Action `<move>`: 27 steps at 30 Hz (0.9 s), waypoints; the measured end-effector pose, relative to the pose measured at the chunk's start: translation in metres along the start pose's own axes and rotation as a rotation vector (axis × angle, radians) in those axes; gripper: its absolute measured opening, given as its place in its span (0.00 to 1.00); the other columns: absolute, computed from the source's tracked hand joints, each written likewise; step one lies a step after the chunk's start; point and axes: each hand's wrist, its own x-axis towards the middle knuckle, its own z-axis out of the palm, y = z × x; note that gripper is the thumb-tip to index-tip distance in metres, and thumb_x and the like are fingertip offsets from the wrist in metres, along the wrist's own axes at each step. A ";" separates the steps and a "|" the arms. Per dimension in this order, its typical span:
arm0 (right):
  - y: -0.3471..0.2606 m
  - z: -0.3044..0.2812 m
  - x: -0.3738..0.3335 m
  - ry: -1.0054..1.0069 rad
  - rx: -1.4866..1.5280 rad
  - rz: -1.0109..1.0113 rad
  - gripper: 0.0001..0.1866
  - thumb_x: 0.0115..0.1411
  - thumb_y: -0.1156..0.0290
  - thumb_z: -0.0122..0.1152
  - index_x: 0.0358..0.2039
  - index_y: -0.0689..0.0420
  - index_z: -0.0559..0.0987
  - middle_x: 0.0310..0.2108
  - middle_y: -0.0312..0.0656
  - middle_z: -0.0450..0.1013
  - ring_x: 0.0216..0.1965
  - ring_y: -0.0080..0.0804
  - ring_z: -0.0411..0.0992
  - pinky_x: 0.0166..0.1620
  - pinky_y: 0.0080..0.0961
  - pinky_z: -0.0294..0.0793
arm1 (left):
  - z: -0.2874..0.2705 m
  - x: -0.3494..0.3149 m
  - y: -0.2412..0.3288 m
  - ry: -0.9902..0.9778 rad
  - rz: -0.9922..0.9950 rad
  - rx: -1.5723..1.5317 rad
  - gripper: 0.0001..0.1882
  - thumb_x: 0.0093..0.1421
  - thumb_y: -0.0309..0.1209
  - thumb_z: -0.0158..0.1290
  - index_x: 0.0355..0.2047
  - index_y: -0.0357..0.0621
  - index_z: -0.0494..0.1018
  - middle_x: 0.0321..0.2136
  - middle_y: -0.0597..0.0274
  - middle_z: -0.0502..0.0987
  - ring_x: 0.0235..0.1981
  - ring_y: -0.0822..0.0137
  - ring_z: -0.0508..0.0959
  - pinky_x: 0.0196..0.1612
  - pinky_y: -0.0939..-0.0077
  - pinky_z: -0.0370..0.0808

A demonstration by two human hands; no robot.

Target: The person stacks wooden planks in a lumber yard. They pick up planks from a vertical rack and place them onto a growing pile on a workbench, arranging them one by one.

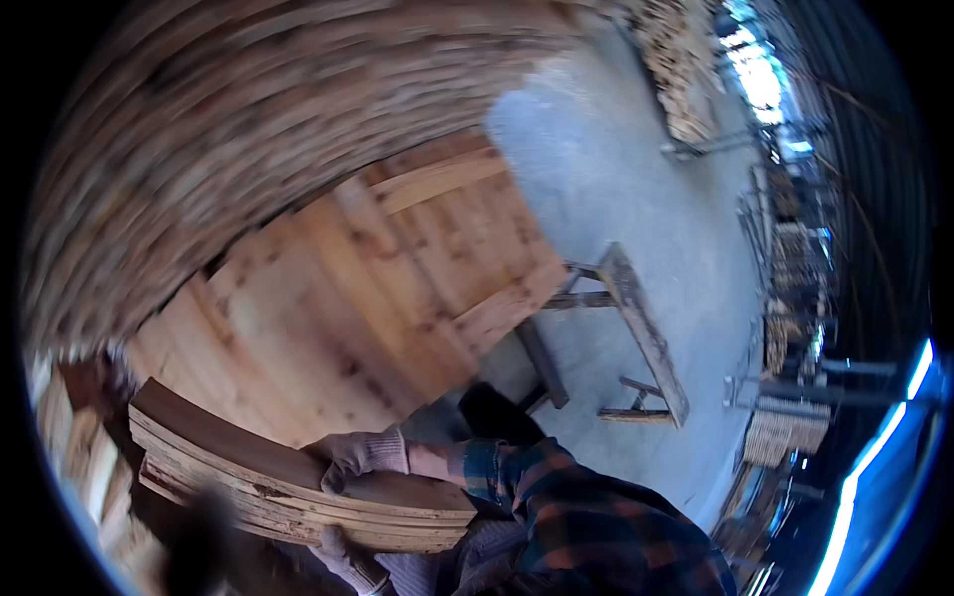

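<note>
I hold a stack of thin wooden boards [258, 477] against my body at the lower left. My right hand [360, 455], in a light work glove with a plaid sleeve behind it, is closed over the stack's top edge. My left hand [345, 558], also gloved, grips the stack from underneath. The boards are long, slightly bowed and layered, with a darker sheet on top. Their left end is partly hidden by a dark blur.
A wide platform of wooden planks [378, 298] lies just beyond the stack. A tall, blurred pile of timber [229, 119] fills the upper left. A wooden trestle [641, 333] stands on the grey concrete floor [616, 169]. More wood piles [686, 70] and racks [785, 298] line the far side.
</note>
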 end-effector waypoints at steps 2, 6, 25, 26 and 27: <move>-0.043 -0.058 -0.072 0.216 -0.187 -0.066 0.28 0.56 0.50 0.61 0.43 0.65 0.75 0.33 0.42 0.75 0.35 0.27 0.71 0.41 0.29 0.71 | 0.074 -0.001 0.013 -0.195 0.094 0.227 0.36 0.60 0.53 0.49 0.56 0.34 0.64 0.53 0.39 0.67 0.54 0.56 0.70 0.57 0.56 0.68; -0.076 -0.183 -0.192 0.514 -0.342 -0.203 0.32 0.54 0.45 0.63 0.43 0.64 0.74 0.34 0.43 0.75 0.37 0.29 0.71 0.41 0.30 0.72 | 0.227 0.011 -0.015 -0.627 0.101 0.293 0.29 0.63 0.47 0.46 0.53 0.34 0.66 0.51 0.48 0.69 0.53 0.61 0.69 0.57 0.62 0.67; 0.018 -0.480 -0.383 0.970 -0.386 0.066 0.26 0.57 0.66 0.58 0.56 0.61 0.69 0.40 0.45 0.76 0.40 0.34 0.74 0.44 0.27 0.73 | 0.457 0.035 -0.129 -0.193 0.495 0.841 0.13 0.56 0.38 0.56 0.35 0.43 0.77 0.34 0.61 0.80 0.31 0.65 0.77 0.35 0.73 0.75; 0.018 -0.480 -0.393 0.954 -0.367 0.064 0.26 0.57 0.65 0.59 0.55 0.62 0.69 0.40 0.46 0.76 0.41 0.34 0.74 0.44 0.27 0.74 | 0.447 0.045 -0.140 -0.286 0.755 1.123 0.11 0.57 0.36 0.55 0.37 0.44 0.77 0.34 0.62 0.80 0.33 0.66 0.78 0.37 0.72 0.75; 0.017 -0.478 -0.403 0.951 -0.310 0.083 0.27 0.56 0.65 0.60 0.55 0.62 0.70 0.40 0.46 0.76 0.41 0.34 0.74 0.44 0.26 0.74 | 0.438 0.051 -0.148 -0.331 1.072 1.366 0.10 0.58 0.34 0.54 0.38 0.46 0.77 0.35 0.63 0.81 0.34 0.66 0.79 0.39 0.70 0.76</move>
